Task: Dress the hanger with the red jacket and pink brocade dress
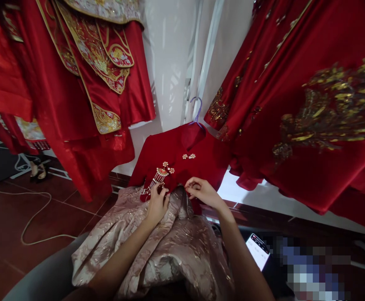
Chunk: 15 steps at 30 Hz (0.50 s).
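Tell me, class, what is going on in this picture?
A person is working with both bare hands on a red jacket on a purple hanger, laid over a pale pink brocade skirt. The left hand pinches the jacket's front edge just below a tasselled fan-shaped clasp; the right hand pinches the edge opposite. A pearl button sits higher up. Red gold-embroidered gowns hang around.

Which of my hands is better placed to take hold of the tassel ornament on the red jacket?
Left. The left hand rests right beneath the tassel ornament; the right hand pinches the red jacket hem farther away.
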Tool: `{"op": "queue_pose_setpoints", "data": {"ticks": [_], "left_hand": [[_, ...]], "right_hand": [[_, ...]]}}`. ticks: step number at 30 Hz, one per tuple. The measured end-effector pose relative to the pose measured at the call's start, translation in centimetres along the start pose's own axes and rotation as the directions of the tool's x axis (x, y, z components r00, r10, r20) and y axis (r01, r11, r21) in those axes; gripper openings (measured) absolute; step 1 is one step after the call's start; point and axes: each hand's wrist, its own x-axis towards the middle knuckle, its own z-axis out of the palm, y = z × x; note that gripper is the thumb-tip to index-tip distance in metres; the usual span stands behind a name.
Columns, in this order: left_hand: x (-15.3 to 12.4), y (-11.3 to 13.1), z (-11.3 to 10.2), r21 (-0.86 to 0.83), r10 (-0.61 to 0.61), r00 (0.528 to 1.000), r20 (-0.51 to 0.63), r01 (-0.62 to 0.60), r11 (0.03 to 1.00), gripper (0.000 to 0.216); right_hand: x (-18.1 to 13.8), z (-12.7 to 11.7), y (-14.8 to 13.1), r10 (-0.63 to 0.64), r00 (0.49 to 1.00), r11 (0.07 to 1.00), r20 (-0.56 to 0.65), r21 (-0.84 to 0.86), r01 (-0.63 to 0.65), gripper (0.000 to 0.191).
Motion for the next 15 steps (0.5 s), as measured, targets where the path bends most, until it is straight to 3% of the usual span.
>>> {"op": "queue_pose_setpoints", "data": {"ticks": [6,10,15], "left_hand": [[0.1,-0.7,0.1,-0.222,-0.11,0.993,-0.032,0.1,0.97,0.012],[0.5,-1.9,0.9,-0.342,-0.353,0.93,-0.107,0.299,0.891,0.019],[1.4,-2.7,2.0,-0.378,-0.435,0.899,-0.061,0.382,0.843,0.032]], "right_hand": [[0.2,0.2,0.5,0.025,1.0,1.0,-0.008,0.0,-0.025,0.022],[0.5,0.5,1.0,0.053,0.999,0.999,-0.012,0.002,-0.053,0.028],[0.6,0.8,1.5,0.05,0.998,0.997,0.03,0.062,-0.052,0.034]]}}
